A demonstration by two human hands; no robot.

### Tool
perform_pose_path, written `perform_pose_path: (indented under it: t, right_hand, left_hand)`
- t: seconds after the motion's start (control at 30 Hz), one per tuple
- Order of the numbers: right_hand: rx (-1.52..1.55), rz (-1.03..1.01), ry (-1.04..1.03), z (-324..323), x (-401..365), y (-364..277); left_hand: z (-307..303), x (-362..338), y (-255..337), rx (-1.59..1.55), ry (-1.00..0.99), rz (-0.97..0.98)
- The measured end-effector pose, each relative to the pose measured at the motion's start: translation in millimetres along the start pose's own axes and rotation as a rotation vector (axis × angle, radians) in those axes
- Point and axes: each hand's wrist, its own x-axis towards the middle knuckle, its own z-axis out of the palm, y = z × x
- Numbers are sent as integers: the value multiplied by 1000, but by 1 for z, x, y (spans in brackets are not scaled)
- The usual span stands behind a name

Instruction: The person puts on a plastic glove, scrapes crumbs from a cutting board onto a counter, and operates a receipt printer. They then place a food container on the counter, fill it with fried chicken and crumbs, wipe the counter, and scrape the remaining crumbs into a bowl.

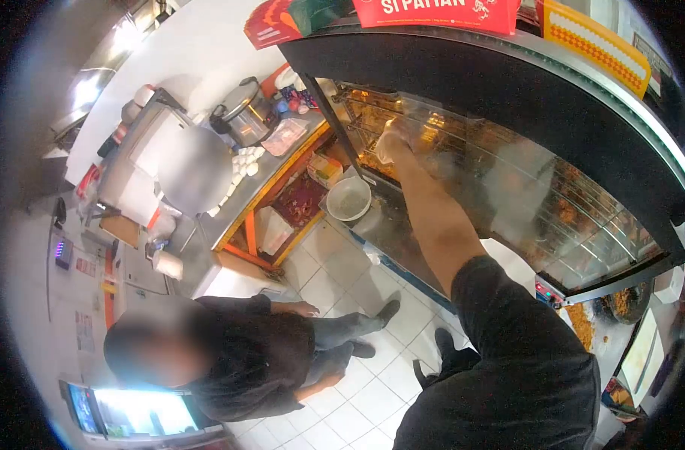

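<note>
My right arm reaches out into the display case (507, 161), which holds pieces of golden-brown fried food behind its glass and wire racks. My right hand (393, 142) is at the left end of the case, close to the food, with its fingers drawn together. Something pale and whitish shows around the fingers, but glare and small size keep me from making out what it is. A golden piece of food (432, 124) lies just right of the hand. My left hand is out of view.
A co-worker in dark clothes (260, 352) stands at the left on the tiled floor (342, 262). A white bowl (349, 199) sits below the case's left end. On the metal counter are a large pot (246, 111) and several pale pieces (245, 161).
</note>
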Motion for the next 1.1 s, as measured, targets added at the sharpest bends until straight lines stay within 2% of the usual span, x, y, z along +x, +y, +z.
perform_pose_path:
  t: [0.03,0.07,0.1,0.17,0.23,0.3,0.37,0.43,0.47,0.5,0.53,0.57,0.6,0.63,0.67,0.7,0.73,0.8,0.83,0.9,0.93,1.0,1.03,1.07,1.1]
  right_hand:
    - [-2,-21,92,-13,-18,-9]
    - [-36,-45,284,-17,-50,-7]
    - [-73,-61,477,-72,-127,-14]
    - [302,-252,389,-79,-148,-14]
    - [579,-430,455,-43,-168,-18]
    - [1192,-424,254,-32,-224,-22]
    - [536,-715,365,-47,-318,18]
    - [669,-548,-185,-78,-422,75]
    - [674,-683,-26,-8,-441,110]
    - [946,-477,-358,-14,-492,151]
    - [999,-307,-446,-10,-537,193]
    - [768,-129,-400,-50,-583,224]
    - [943,3,-300,4,-618,286]
    - [818,280,-375,-52,-644,304]
    - [1102,217,-121,12,-678,378]
    - [809,493,-28,-14,-693,404]
    - [1,128,11,13,-699,466]
    - [146,632,-20,3,-692,543]
    - [159,636,-6,13,-683,585]
    - [1289,1011,805,63,-657,668]
    - [1304,1000,807,43,-652,666]
    - [310,1282,266,-35,-649,627]
    - [251,1211,286,-38,-650,636]
    - [337,1186,321,-60,-653,640]
    - [-22,1003,280,-68,-662,649]
  left_hand:
    - [2,4,3,3,-5,0]
    - [3,7,6,8,-11,3]
    - [4,10,8,16,-21,3]
    - [3,13,11,46,-47,11]
    - [-3,16,13,85,-79,34]
    - [-20,22,20,140,-113,86]
    - [-59,35,38,237,-129,179]
    - [-108,63,92,319,-98,314]
    - [-122,77,123,338,-74,368]
    - [-130,88,155,351,-46,411]
    - [-127,97,182,351,-23,440]
    - [-119,100,202,365,-2,455]
    - [-107,100,217,370,15,467]
    - [-96,99,230,376,36,483]
    - [-87,97,239,376,58,507]
    - [-74,95,247,372,77,533]
    - [-61,88,247,370,93,551]
    - [-35,74,228,368,94,564]
    - [-24,66,208,366,86,552]
    - [12,36,167,397,36,476]
    - [21,28,123,405,-11,386]
    - [41,14,58,447,-76,229]
    - [49,5,31,455,-84,145]
    - [61,-4,10,458,-79,71]
    - [71,-11,-2,461,-67,21]
